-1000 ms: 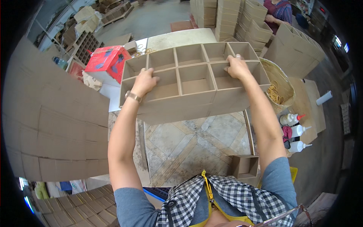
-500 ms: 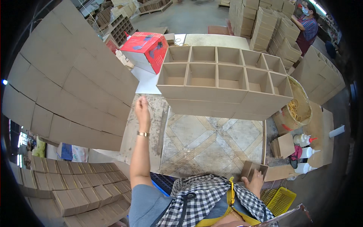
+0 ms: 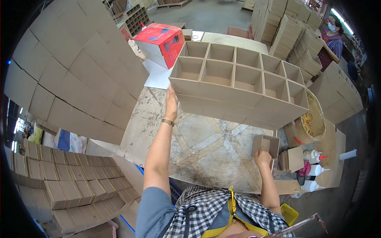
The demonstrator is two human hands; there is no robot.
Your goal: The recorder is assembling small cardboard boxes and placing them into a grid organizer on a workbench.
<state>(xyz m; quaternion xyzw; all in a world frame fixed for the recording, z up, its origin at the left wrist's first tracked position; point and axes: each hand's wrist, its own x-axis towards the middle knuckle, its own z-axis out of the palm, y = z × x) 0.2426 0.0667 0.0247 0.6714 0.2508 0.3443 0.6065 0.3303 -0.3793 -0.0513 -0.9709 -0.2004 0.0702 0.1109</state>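
Note:
A brown cardboard block of open square compartments (image 3: pixel 238 97) stands across the far side of the work table, in two rows. My left hand (image 3: pixel 171 104) reaches out to its near left corner, fingers stretched along the end wall and seemingly touching it. A band circles that wrist. My right hand (image 3: pixel 262 157) grips a small open cardboard box (image 3: pixel 266 143) by its near wall, fingers curled over the edge. This little box is at the table's right side, short of the large block. The inner side of my left fingers is hidden.
A red and white carton (image 3: pixel 160 44) stands beyond the block's left end. At right are a tub of rubber bands (image 3: pixel 295 133), a stack of cardboard pieces (image 3: pixel 291 159) and several white glue bottles (image 3: pixel 316 170). Tall cardboard stacks (image 3: pixel 75 75) rise at left. Another person (image 3: pixel 332 41) stands far right.
My left hand has moved right, onto the large block's left end. My right hand has carried the small box forward from the table's near edge. The whole view has shifted slightly.

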